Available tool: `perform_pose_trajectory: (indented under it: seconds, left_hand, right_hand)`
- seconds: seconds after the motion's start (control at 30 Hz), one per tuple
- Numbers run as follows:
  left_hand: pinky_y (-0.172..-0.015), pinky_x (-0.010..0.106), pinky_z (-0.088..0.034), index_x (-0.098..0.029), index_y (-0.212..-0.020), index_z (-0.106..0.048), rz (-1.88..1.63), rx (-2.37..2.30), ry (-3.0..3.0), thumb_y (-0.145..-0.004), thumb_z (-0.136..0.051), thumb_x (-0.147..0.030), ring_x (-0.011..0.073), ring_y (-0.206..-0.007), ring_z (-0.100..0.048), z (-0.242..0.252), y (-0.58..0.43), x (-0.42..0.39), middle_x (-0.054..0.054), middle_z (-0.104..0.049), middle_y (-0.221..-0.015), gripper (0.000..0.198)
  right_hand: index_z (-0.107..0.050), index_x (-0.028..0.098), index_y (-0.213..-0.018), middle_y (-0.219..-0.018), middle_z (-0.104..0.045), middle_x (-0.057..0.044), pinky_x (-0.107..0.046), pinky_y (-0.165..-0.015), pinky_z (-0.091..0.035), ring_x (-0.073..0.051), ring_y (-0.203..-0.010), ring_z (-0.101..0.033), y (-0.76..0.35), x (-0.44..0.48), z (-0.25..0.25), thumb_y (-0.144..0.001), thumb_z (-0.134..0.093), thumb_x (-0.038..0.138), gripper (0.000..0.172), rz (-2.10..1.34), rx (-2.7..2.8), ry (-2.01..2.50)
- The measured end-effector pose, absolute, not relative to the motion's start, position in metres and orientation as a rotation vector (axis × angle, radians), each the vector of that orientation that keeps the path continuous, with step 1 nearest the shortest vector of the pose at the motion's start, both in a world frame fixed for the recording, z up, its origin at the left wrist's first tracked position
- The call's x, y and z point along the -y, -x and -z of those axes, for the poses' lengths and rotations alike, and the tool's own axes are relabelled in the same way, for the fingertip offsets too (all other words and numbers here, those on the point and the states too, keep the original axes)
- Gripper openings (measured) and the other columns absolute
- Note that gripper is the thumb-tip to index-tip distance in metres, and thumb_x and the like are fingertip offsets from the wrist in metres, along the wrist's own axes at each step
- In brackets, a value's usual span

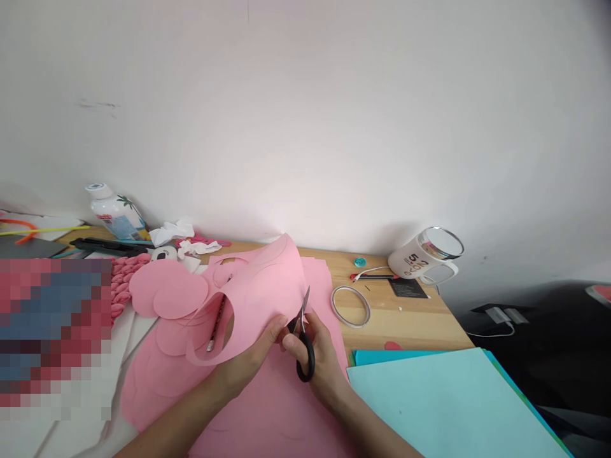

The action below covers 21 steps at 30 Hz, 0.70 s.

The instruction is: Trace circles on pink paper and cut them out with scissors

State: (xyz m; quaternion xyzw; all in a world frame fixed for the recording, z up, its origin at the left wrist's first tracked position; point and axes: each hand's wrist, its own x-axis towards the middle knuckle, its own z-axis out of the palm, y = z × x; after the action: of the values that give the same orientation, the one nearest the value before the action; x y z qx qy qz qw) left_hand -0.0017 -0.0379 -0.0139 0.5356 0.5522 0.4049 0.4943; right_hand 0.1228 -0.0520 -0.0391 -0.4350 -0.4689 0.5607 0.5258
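My left hand (262, 343) pinches the lower edge of a pink paper sheet (272, 286), which curves upward and has round holes cut in it. In my right hand (317, 356) are black-handled scissors (305, 356), fingers closed about the handles. The blades point up and away, by the sheet's right edge; whether paper lies between them I cannot tell. Under both hands lie more pink sheets (272, 413). Cut pink paper circles (181, 296) overlap in a heap to the left. A patterned pencil (217, 324) shows through a hole in the sheet.
A white mug (413, 254), a roll of clear tape (335, 308) and a pen (377, 277) are on the right of the wooden table (415, 324). Light-blue sheets (443, 401) overhang its front right. A white bottle (117, 213) and crumpled tissue (172, 232) stand back left.
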Motion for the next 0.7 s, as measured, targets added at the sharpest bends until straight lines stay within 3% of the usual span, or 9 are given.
perform_pose_trajectory:
  seconds: [0.07, 0.17, 0.5, 0.7]
  left_hand:
    - [-0.09, 0.04, -0.047, -0.023, -0.048, -0.061, -0.963, -1.28, -1.334, -0.073, -0.053, -0.052, 0.0241, -0.08, -0.063, 0.008, -0.001, 0.039, 0.004, -0.067, -0.063, 0.039]
    - [-0.085, 0.038, -0.05, -0.023, -0.049, -0.061, -0.97, -1.272, -1.354, -0.073, -0.054, -0.048, 0.0219, -0.07, -0.063, 0.005, -0.002, 0.039, 0.003, -0.065, -0.059, 0.036]
    - [-0.074, 0.035, -0.053, -0.025, -0.044, -0.056, -0.989, -1.254, -1.296, -0.074, -0.054, -0.048, 0.0216, -0.065, -0.061, 0.003, -0.004, 0.039, 0.003, -0.064, -0.054, 0.038]
    - [-0.069, 0.032, -0.055, -0.024, -0.05, -0.061, -1.006, -1.273, -1.347, -0.076, -0.052, -0.047, 0.0209, -0.065, -0.062, -0.001, -0.003, 0.039, 0.003, -0.064, -0.052, 0.035]
  right_hand:
    - [-0.04, 0.021, -0.071, -0.06, -0.044, 0.004, -0.024, -0.051, -0.033, -0.012, -0.058, -0.04, -0.123, 0.052, 0.038, -0.064, -0.07, 0.053, 0.044, -1.336, 1.115, 1.049]
    - [-0.041, 0.021, -0.072, -0.06, -0.045, 0.004, -0.024, -0.052, -0.033, -0.012, -0.059, -0.04, -0.122, 0.052, 0.037, -0.063, -0.071, 0.051, 0.044, -1.34, 1.1, 1.034]
    - [-0.041, 0.021, -0.075, -0.06, -0.047, 0.004, -0.024, -0.051, -0.033, -0.012, -0.057, -0.04, -0.122, 0.052, 0.041, -0.063, -0.071, 0.051, 0.045, -1.377, 1.062, 0.997]
    - [-0.042, 0.02, -0.078, -0.06, -0.047, 0.003, -0.025, -0.052, -0.033, -0.011, -0.055, -0.042, -0.122, 0.051, 0.045, -0.069, -0.066, 0.051, 0.041, -1.387, 1.085, 0.99]
